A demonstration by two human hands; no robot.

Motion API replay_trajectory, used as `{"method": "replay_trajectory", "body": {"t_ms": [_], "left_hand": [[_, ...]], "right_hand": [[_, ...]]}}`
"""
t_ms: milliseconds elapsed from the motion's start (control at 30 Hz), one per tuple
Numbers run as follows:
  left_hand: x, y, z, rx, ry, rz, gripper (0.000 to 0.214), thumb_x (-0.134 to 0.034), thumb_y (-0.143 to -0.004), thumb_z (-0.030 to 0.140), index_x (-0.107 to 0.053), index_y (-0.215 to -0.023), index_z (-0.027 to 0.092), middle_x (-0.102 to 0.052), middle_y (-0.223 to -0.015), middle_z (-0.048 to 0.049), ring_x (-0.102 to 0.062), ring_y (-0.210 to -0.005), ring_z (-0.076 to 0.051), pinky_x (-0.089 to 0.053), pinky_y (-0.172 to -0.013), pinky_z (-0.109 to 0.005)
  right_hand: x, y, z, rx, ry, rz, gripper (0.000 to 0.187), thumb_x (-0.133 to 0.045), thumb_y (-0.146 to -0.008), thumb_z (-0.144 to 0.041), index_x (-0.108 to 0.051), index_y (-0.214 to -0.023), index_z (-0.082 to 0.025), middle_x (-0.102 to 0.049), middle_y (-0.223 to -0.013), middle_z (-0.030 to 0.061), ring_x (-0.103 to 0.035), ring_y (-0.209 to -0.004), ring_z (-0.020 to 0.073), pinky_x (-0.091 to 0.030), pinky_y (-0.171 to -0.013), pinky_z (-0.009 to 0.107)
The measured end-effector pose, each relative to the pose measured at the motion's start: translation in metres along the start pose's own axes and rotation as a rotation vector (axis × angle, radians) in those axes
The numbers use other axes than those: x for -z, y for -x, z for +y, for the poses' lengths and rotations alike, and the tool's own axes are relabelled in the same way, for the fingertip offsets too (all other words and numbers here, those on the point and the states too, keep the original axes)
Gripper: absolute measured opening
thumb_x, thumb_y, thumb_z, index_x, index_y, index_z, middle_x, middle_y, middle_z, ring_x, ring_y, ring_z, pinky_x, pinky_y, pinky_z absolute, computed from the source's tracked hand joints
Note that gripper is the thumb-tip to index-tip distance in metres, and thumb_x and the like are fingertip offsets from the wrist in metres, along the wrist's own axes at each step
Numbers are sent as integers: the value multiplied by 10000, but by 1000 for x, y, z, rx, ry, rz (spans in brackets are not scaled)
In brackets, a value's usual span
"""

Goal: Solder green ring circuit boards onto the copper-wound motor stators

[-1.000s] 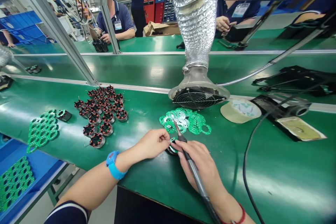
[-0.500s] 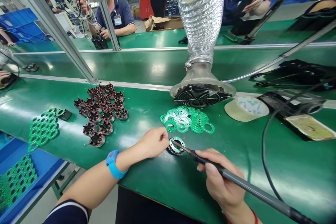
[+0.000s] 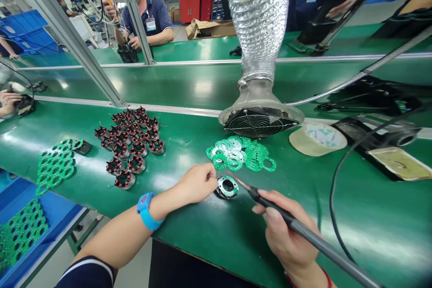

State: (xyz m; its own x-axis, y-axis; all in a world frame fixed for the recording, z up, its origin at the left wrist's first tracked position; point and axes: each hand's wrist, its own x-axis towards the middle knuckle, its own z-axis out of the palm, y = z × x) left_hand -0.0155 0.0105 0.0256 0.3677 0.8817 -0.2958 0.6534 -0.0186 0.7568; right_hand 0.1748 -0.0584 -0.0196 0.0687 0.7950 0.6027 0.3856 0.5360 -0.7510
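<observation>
A motor stator [image 3: 222, 195] with a round green circuit board [image 3: 222, 181] on top sits on the bench in front of me. My left hand [image 3: 200, 183] is closed at its left rim, the curled fingers pinching that edge; the fingertips are partly hidden. Held like a pen, a soldering iron [image 3: 303, 230] fills my right hand [image 3: 290, 229]. Its thin tip hovers by the upper right of the board, apart from it. Behind the stator lies a pile of loose ring-shaped green boards [image 3: 241, 154].
Rows of copper-wound stators [image 3: 130, 137] stand left, beside a panel of joined green boards [image 3: 57, 162]. A fume extraction hood [image 3: 261, 114] hangs behind the pile. To the right are a tape roll [image 3: 317, 138], a sponge tray [image 3: 401, 163] and the iron's cable [image 3: 334, 198]. Co-workers sit across.
The soldering iron's tip has lifted off the board and moved slightly up and right with my right hand. My left hand and the stator have stayed in place.
</observation>
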Motion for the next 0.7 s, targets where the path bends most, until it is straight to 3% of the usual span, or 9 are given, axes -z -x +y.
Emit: {"method": "replay_trajectory", "body": {"t_ms": [133,267,367,433,567,700], "left_hand": [[-1,0,0,-4,3,0,164,-452,-728,87,-388,-612,184,-390,-562,65,-359,-559,-98,-229,-523,-224],[-1,-2,0,-21,-4,-1,171,-446,-723,88,-374,-602,184,-376,-554,65,-357,-560,-98,-231,-524,-230],[0,-2,-3,-23,0,-9,138,-434,-740,103,-398,-635,184,-401,-578,59,-381,-576,-105,-260,-533,-231],[0,0,-5,-42,41,-4,70,-446,-747,115,-456,-754,183,-480,-678,40,-451,-643,-119,-331,-572,-228],[-12,7,-10,-208,28,-3,429,-622,-713,193,-432,-1096,169,-533,-1093,-90,-513,-1017,-233,-439,-860,-359],[-34,10,-11,-218,-33,82,582,-718,-686,197,-394,-1166,140,-500,-1162,-165,-479,-1117,-312,-413,-943,-466]], "right_hand": [[-9,-2,3,-189,75,50,325,-489,-919,-252,-499,-1242,-218,-729,-892,48,-708,-706,179,-565,-679,338],[-19,-8,11,-223,208,-122,374,-528,-887,-353,-471,-1234,-226,-681,-1130,104,-663,-1028,228,-540,-874,396],[-22,-10,17,-240,176,-262,383,-517,-884,-354,-441,-1242,-238,-650,-1197,109,-642,-1072,213,-534,-900,389],[-23,-9,20,-259,155,-287,371,-501,-894,-341,-429,-1246,-249,-655,-1189,100,-640,-1074,206,-530,-906,391],[-24,-7,20,-280,132,-267,402,-517,-886,-332,-403,-1263,-252,-646,-1194,102,-640,-1065,207,-532,-895,394],[-26,-5,15,-319,155,-205,379,-520,-881,-348,-424,-1232,-238,-672,-1092,91,-666,-988,207,-554,-828,375]]}}
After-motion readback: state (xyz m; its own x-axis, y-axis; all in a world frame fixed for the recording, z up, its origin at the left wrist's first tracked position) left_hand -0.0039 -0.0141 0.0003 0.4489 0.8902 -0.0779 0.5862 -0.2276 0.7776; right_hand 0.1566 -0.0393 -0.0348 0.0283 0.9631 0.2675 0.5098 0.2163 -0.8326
